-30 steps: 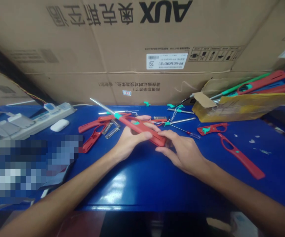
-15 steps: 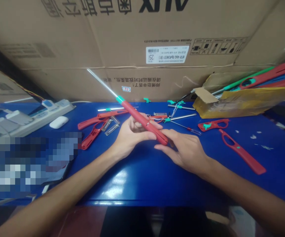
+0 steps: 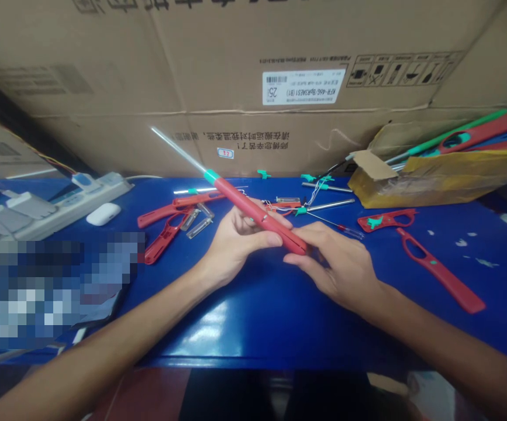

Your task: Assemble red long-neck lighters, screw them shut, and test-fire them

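Left hand [image 3: 231,240]: grasping long red plastic lighter [image 3: 253,210] mid-body.
Right hand [image 3: 341,263]: pinching its butt end.
Lighter: spans both hands, above glossy blue worktop [image 3: 253,316].
Change: rolled, broad face to narrow edge; edge apparently easier to reach.

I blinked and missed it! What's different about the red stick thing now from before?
The red tool has rolled from its broad side onto its narrow edge, and its silver rod points higher. Nothing was grabbed or let go: the left hand still grips it, the right hand stays at its near end. The loose red pieces stayed put.
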The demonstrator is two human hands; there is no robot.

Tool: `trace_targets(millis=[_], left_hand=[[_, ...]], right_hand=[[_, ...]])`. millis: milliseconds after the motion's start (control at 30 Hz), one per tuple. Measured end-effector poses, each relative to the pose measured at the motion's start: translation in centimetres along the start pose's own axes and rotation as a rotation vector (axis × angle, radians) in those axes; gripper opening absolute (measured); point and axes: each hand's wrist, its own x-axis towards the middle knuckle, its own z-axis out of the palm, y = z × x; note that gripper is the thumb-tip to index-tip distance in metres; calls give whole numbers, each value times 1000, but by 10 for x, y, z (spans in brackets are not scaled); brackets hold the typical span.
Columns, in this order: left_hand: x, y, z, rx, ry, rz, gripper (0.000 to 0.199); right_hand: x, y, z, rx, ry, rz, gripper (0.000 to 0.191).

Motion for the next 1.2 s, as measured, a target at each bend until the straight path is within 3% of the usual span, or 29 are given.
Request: trace_targets(millis=[333, 500, 633, 833, 900, 1033, 1133, 1167, 1200], left_hand=[[-3, 0, -1, 43, -40, 8, 28], [-3, 2, 0, -7, -45, -2, 28], [-1, 4, -1, -146, -34, -35, 33], [-1, 9, -1, -210, -147, -190, 33], [-2, 10, 1, -206, -154, -222, 32], [-4, 6, 4, -198, -123, -284, 33], [-6, 1, 3, -188, -70, -308, 27], [-7, 0, 3, -188, -68, -303, 25], [-7, -1, 2, -188, -70, -289, 24]], right_hand=[[5, -6, 1, 6, 28, -9, 6], [3, -3, 4, -7, 46, -24, 11], [5, 2, 7, -75, 34, -52, 29], [-2, 10, -3, -158, 104, -101, 36], [-1, 13, -6, -174, 59, -116, 36], [22, 5, -8, -247, -162, -198, 27], [12, -6, -30, -307, -262, -250, 34], [-10, -6, -46, -334, -296, -146, 43], [-43, -3, -67, -320, -236, -15, 49]])
